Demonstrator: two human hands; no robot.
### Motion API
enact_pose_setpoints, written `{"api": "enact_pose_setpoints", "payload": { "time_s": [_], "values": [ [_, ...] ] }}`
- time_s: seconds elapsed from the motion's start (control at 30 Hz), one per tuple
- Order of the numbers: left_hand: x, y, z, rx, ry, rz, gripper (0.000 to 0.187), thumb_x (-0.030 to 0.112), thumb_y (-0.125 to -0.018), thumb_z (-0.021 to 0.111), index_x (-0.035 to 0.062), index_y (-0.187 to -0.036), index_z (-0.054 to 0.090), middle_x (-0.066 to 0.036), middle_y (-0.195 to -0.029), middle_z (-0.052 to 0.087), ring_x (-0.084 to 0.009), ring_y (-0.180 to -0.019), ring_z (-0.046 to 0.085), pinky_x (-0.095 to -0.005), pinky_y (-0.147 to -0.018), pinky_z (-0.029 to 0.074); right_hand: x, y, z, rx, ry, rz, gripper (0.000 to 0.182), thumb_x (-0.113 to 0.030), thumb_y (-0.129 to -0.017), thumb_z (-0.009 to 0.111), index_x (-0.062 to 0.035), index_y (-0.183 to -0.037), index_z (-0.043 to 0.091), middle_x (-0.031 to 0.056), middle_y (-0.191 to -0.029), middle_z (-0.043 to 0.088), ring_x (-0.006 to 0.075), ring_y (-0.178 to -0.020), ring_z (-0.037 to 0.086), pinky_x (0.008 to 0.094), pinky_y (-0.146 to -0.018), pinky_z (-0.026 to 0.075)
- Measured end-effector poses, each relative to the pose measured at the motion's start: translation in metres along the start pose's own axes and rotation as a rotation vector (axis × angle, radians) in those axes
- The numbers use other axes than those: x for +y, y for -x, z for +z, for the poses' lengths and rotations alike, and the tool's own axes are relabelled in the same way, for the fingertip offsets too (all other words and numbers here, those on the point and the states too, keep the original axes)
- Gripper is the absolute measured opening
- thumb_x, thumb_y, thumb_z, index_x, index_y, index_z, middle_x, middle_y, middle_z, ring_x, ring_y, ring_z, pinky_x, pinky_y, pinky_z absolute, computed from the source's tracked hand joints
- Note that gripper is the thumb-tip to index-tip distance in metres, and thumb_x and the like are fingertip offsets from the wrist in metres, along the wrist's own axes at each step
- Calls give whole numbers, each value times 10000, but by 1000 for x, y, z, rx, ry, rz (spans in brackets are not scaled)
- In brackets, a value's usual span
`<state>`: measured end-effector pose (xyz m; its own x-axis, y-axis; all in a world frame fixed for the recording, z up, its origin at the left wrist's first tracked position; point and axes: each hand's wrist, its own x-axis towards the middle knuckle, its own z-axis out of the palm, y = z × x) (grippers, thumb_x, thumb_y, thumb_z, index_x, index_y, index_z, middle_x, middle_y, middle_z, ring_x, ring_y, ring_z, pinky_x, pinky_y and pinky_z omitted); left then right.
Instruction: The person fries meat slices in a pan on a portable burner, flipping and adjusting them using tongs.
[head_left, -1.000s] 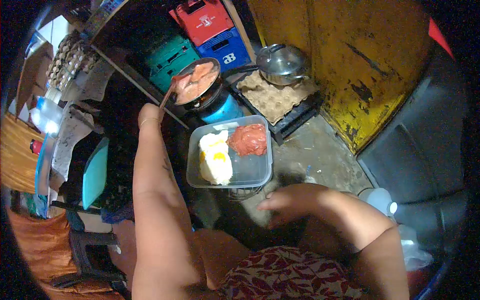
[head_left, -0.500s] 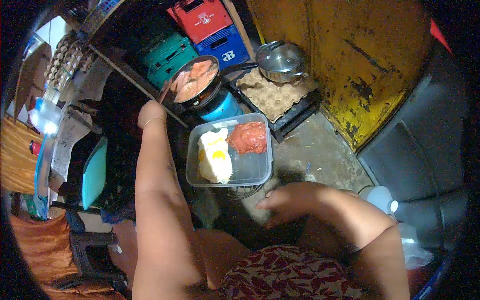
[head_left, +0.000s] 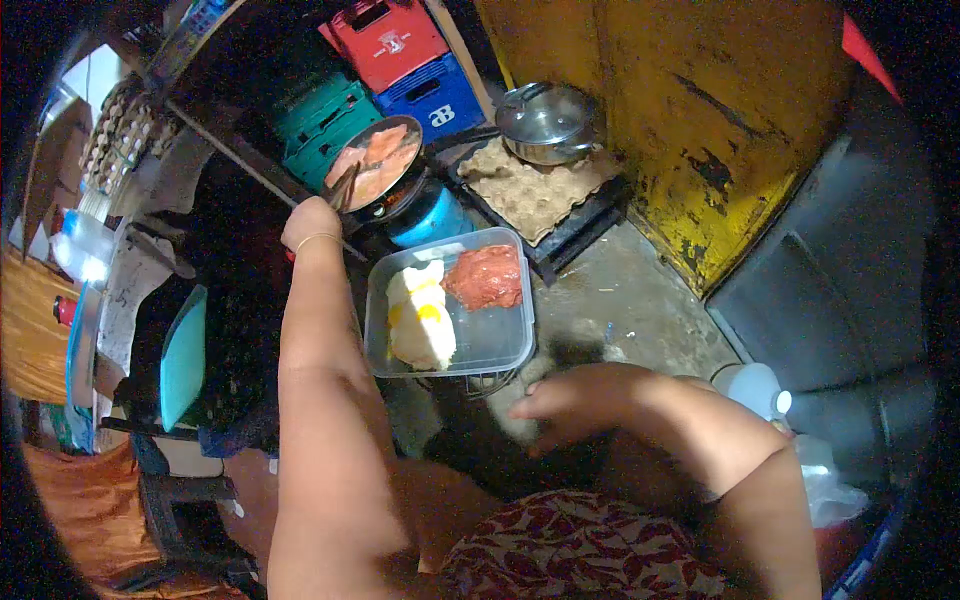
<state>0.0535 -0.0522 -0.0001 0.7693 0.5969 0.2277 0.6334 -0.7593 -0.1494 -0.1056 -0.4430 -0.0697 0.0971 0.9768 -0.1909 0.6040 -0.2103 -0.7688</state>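
My left hand (head_left: 314,223), closed around dark two-pronged tongs (head_left: 346,186), is at the near-left edge of a frying pan (head_left: 420,150). Flat pink-orange meat slices (head_left: 378,165) cover the pan's bottom, and the tong tips are over them. Beneath the pan is a blue burner (head_left: 432,214) with an orange glow. My right hand (head_left: 550,408) hangs low near my lap, thumb and a finger stretched out, holding nothing visible; its other fingers are in shadow. Between the hands stands a clear plastic container (head_left: 490,352) with fried eggs (head_left: 422,318) and a reddish ground-meat lump (head_left: 486,277).
A glass-lidded pot (head_left: 546,124) sits behind a cardboard egg tray (head_left: 530,190). Red (head_left: 390,42), blue (head_left: 435,98) and green crates (head_left: 330,122) are stacked at the back. A worn yellow panel (head_left: 690,130) borders the right, with a plastic jug (head_left: 752,388) lower down.
The pan has shifted slightly on the burner, and the glow beneath now shows. My left hand and the tongs have moved slightly right, over the meat. My right hand has stayed put. The view shifted a little.
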Motion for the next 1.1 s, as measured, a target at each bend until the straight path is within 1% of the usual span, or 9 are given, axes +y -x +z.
{"api": "enact_pose_setpoints", "payload": {
  "time_s": [0.07, 0.27, 0.33, 0.43, 0.53, 0.67, 0.73, 0.83, 1.1],
  "values": [
    [0, 1, 0, -3, 4, -9, 293, 152, -937, 485, 74, -1076, 732, -162, -1154, 694, -337, -1075, 673, -468, -875, 544, 3, -1, 2, -28, -1, 4, 494, -398, -885, 670, -73, -1238, 558, 204, -1102, 630, 385, -1060, 603, 432, -874, 500],
    [-19, 27, -20, -16, -13, 1, 287, 143, -933, 489, 84, -1080, 729, -175, -1172, 681, -346, -1078, 667, -478, -863, 548, 14, -2, 13, 29, -373, 83, 556, -429, -908, 643, -61, -1310, 533, 235, -1171, 624, 385, -1100, 595, 415, -930, 483],
    [-31, 33, -23, 22, -3, 3, 265, 116, -918, 511, 84, -1087, 712, -169, -1150, 686, -348, -1062, 668, -478, -853, 551, 8, -4, 1, -53, 25, -81, 628, -470, -907, 628, -33, -1341, 509, 242, -1192, 616, 376, -1113, 596, 418, -947, 478],
    [-49, 47, -37, 57, -54, 66, 252, 92, -889, 545, 90, -1093, 693, -159, -1115, 692, -347, -1041, 669, -478, -846, 551, 1, 3, 7, 19, 57, -58, 681, -501, -903, 616, -8, -1355, 489, 234, -1212, 612, 380, -1121, 594, 428, -957, 475],
    [-65, 54, -51, 69, -82, 138, 263, 83, -866, 564, 90, -1101, 683, -159, -1103, 689, -352, -1033, 664, -486, -846, 547, 4, -2, 12, -34, 105, -39, 700, -505, -899, 618, -16, -1379, 473, 243, -1235, 601, 393, -1138, 584, 443, -978, 463],
    [-67, 65, -71, 99, -120, 230, 257, 76, -849, 573, 91, -1074, 696, -151, -1088, 698, -360, -1012, 671, -497, -833, 550, 7, -5, 23, 66, 107, -146, 728, -509, -889, 627, -22, -1402, 453, 252, -1260, 588, 400, -1178, 561, 447, -1011, 445],
    [-57, 71, -81, 44, -150, 252, 236, 62, -846, 565, 69, -1024, 720, -166, -1066, 706, -368, -980, 683, -490, -815, 559, -16, -7, 11, -99, 167, 64, 752, -512, -878, 637, -30, -1420, 438, 260, -1302, 564, 397, -1220, 538, 444, -1045, 424],
    [-44, 76, -88, 44, -210, 267, 237, 63, -845, 561, 50, -1001, 739, -190, -1071, 705, -370, -970, 692, -475, -809, 567, -15, -17, 15, -185, 193, 126, 762, -514, -874, 639, -47, -1437, 426, 256, -1350, 533, 394, -1239, 529, 448, -1058, 413],
    [-19, 71, -99, -19, -207, 247, 268, 89, -859, 545, 50, -1039, 741, -188, -1114, 697, -370, -1018, 683, -488, -834, 556, -18, -9, 12, -138, 206, 149, 761, -517, -872, 638, -80, -1453, 411, 237, -1358, 536, 392, -1241, 529, 450, -1061, 411]
  ]
}}
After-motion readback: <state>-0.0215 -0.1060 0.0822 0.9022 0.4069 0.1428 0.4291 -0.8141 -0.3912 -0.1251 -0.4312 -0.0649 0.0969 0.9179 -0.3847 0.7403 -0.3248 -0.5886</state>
